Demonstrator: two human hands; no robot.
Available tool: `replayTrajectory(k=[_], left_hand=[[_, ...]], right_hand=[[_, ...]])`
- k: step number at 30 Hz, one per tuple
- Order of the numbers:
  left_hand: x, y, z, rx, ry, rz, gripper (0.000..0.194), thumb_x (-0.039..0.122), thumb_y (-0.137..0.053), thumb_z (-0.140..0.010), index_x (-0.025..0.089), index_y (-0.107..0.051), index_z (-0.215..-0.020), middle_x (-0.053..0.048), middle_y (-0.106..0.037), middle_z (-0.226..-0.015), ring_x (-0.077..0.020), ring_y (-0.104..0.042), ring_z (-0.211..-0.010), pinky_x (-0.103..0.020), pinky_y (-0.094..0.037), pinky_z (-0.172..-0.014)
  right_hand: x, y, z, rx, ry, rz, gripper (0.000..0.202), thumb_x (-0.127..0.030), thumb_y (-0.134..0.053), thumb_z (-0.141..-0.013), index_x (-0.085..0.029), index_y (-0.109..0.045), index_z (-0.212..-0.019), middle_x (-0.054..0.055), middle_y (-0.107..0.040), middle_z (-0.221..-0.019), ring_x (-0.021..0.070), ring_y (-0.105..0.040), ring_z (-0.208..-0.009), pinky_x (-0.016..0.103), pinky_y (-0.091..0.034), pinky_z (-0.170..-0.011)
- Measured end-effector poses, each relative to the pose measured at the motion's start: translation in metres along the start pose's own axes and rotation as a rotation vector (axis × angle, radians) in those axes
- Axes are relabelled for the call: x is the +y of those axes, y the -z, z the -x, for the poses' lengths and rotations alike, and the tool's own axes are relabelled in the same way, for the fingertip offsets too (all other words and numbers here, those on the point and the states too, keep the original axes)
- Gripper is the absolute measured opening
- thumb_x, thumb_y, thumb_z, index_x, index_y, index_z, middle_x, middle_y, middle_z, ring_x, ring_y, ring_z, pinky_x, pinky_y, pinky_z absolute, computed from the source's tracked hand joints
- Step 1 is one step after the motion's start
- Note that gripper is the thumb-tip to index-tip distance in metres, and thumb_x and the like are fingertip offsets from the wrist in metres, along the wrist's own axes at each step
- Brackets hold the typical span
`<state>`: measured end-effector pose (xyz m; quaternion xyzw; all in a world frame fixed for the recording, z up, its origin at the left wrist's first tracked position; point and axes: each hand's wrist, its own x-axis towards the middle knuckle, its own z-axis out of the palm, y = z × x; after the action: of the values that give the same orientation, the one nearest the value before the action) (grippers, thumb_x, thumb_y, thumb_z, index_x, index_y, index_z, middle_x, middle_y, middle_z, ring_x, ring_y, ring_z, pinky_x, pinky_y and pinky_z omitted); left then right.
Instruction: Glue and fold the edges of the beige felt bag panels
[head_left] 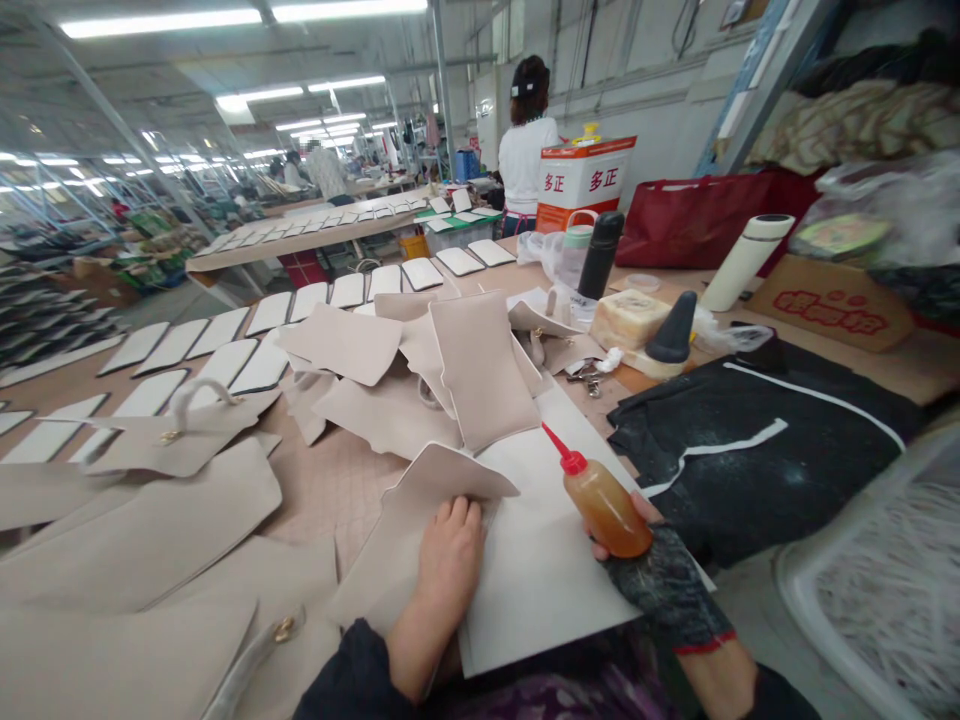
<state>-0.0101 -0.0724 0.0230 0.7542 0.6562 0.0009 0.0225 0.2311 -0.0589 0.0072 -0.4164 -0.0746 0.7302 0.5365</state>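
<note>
Ceiling tubes [161, 23] lit; pale wall [652, 95] at right; long table [300, 241] further back

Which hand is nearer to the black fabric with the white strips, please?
Right: the right hand, holding the squeeze bottle, is beside the black fabric; the left hand is farther away, at a beige piece.

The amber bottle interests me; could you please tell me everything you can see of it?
The amber bottle looks like translucent plastic, its brownish colour showing through the rounded body. It has a red cap and a slim, tapering red nozzle. The gloved right hand grips it near its base, tilted, nozzle pointing up and left in the view, in front of the white sheet. Whether the nozzle touches the beige panel cannot be told.
</note>
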Motion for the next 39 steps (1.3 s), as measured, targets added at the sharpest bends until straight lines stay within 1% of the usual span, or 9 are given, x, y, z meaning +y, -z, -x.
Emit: replayTrajectory(k=[9,13,15,19,22,24,27,31,39], left_hand=[[0.025,0.008,-0.013,-0.095,0.118,-0.070,0.027,0.003,-0.037,-0.083,0.011,-0.060,-0.095,-0.014,-0.061,-0.095,-0.0268,-0.058,-0.091,-0.035,-0.049,-0.071],[0.002,0.021,-0.009,-0.076,0.098,-0.042,0.031,0.003,-0.037,-0.083,0.014,-0.058,-0.103,-0.010,-0.061,-0.098,-0.0222,-0.058,-0.093,-0.028,-0.047,-0.073],[-0.026,0.047,0.002,-0.028,0.148,-0.038,0.039,0.005,-0.038,-0.083,0.018,-0.052,-0.117,-0.007,-0.061,-0.101,-0.0192,-0.058,-0.091,-0.025,-0.045,-0.071],[-0.078,0.127,0.033,0.166,0.454,-0.190,0.046,0.019,-0.033,-0.089,0.025,-0.037,-0.134,-0.003,-0.059,-0.095,-0.0167,-0.056,-0.070,-0.026,-0.041,-0.059],[-0.078,0.158,0.043,0.143,0.494,-0.366,0.046,0.022,-0.029,-0.090,0.030,-0.036,-0.135,-0.002,-0.059,-0.091,-0.0177,-0.055,-0.067,-0.026,-0.037,-0.053],[-0.058,0.142,0.037,0.000,0.381,-0.365,0.048,0.012,-0.034,-0.086,0.029,-0.044,-0.131,-0.005,-0.060,-0.093,-0.0187,-0.058,-0.070,-0.026,-0.037,-0.053],[-0.018,0.079,0.013,-0.188,0.139,-0.106,0.044,-0.001,-0.036,-0.079,0.016,-0.060,-0.111,-0.011,-0.064,-0.094,-0.0211,-0.064,-0.074,-0.028,-0.042,-0.059],[0.012,0.007,-0.014,-0.165,0.163,0.149,0.034,0.003,-0.036,-0.082,0.013,-0.063,-0.100,-0.013,-0.067,-0.093,-0.0224,-0.066,-0.073,-0.029,-0.043,-0.061],[-0.008,-0.003,-0.039,-0.075,0.249,0.485,0.026,0.024,-0.042,-0.087,0.014,-0.065,-0.079,-0.010,-0.068,-0.076,-0.0203,-0.062,-0.073,-0.028,-0.041,-0.065]], right_hand=[[0.001,-0.003,0.002,0.010,0.026,0.001,0.035,-0.030,-0.075,-0.062,-0.018,-0.059,-0.091,0.006,-0.070,-0.067,0.0204,-0.064,-0.055,0.027,-0.051,-0.043],[-0.002,-0.003,0.004,-0.013,0.045,0.002,0.044,-0.031,-0.077,-0.058,-0.018,-0.060,-0.097,0.006,-0.070,-0.067,0.0237,-0.065,-0.059,0.029,-0.052,-0.043],[-0.003,-0.004,0.006,-0.023,0.042,-0.002,0.042,-0.032,-0.076,-0.059,-0.018,-0.061,-0.097,0.006,-0.070,-0.067,0.0235,-0.065,-0.059,0.029,-0.052,-0.044],[-0.004,-0.005,0.008,-0.052,0.000,-0.058,0.025,-0.033,-0.070,-0.069,-0.022,-0.064,-0.090,0.004,-0.070,-0.068,0.0225,-0.065,-0.060,0.029,-0.052,-0.045],[-0.003,-0.005,0.006,-0.042,-0.007,-0.076,0.020,-0.032,-0.070,-0.068,-0.024,-0.066,-0.086,0.005,-0.071,-0.072,0.0229,-0.066,-0.063,0.030,-0.053,-0.046],[0.000,-0.004,0.005,-0.030,-0.005,-0.057,0.021,-0.031,-0.073,-0.066,-0.024,-0.067,-0.084,0.006,-0.071,-0.072,0.0232,-0.066,-0.063,0.029,-0.053,-0.047],[0.003,-0.003,0.005,-0.003,0.057,0.000,0.024,-0.031,-0.075,-0.063,-0.025,-0.067,-0.084,0.005,-0.070,-0.074,0.0234,-0.065,-0.063,0.029,-0.054,-0.048],[0.002,0.004,0.010,0.037,0.208,0.189,0.030,-0.037,-0.074,-0.064,-0.029,-0.065,-0.091,0.003,-0.069,-0.084,0.0232,-0.064,-0.064,0.031,-0.054,-0.046],[-0.029,0.006,0.008,0.121,0.640,0.759,0.034,-0.041,-0.074,-0.061,-0.023,-0.064,-0.088,0.003,-0.064,-0.089,0.0214,-0.059,-0.081,0.031,-0.050,-0.072]])
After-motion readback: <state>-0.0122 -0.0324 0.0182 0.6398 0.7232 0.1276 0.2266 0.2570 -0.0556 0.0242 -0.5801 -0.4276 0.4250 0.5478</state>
